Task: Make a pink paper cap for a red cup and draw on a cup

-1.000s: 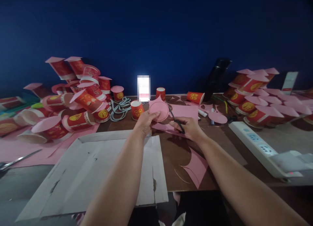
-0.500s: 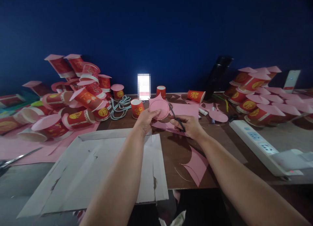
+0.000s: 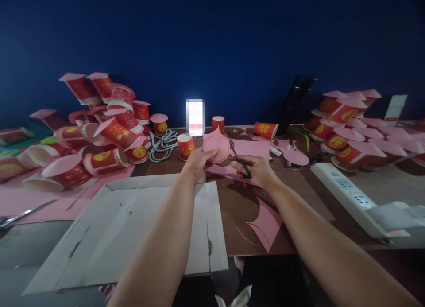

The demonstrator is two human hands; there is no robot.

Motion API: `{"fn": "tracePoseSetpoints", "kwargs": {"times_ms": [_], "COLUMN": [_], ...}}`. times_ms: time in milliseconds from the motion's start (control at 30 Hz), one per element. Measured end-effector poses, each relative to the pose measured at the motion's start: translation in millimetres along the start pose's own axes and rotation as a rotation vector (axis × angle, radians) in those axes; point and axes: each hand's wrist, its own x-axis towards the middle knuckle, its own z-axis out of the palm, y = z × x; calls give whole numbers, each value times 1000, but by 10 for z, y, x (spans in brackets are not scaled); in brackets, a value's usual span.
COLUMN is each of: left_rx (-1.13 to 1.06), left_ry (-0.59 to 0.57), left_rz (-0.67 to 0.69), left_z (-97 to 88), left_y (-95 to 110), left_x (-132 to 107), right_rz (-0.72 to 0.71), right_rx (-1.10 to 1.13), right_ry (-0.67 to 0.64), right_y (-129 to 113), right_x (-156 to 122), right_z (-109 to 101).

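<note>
Between thumb and fingers, my left hand [image 3: 199, 163] pinches a piece of pink paper [image 3: 215, 143] with a circle drawn on it. Its lower edge is round, and a pointed corner sticks up at the top. My right hand [image 3: 257, 169] is closed around the handles of black scissors [image 3: 245, 165]. Their blades lie against the right edge of the paper; how far apart they are I cannot tell. Behind my hands, a pink sheet [image 3: 250, 152] rests on the brown table. A curved pink offcut [image 3: 265, 223] lies nearer to me.
Red paper cups with pink discs are heaped at left [image 3: 102, 161] and right [image 3: 358, 154]. A flat cardboard piece [image 3: 133, 227] covers the front left. A power strip [image 3: 348, 196] lies at right, a grey cable [image 3: 162, 145] left of centre. Another pair of scissors [image 3: 29, 214] sits far left.
Hardly anything differs. My hands, the pink paper and the scissors keep nearly the same place; the whole view has shifted very slightly.
</note>
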Motion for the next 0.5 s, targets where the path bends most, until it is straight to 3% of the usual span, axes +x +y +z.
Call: {"fn": "tracePoseSetpoints", "kwargs": {"times_ms": [500], "left_rx": [4], "left_ry": [11], "left_rz": [3], "left_z": [-11], "left_y": [-1], "left_x": [7], "right_rz": [22], "right_rx": [4], "right_ry": [27], "right_y": [-54], "right_x": [-18], "right_z": [5]}}
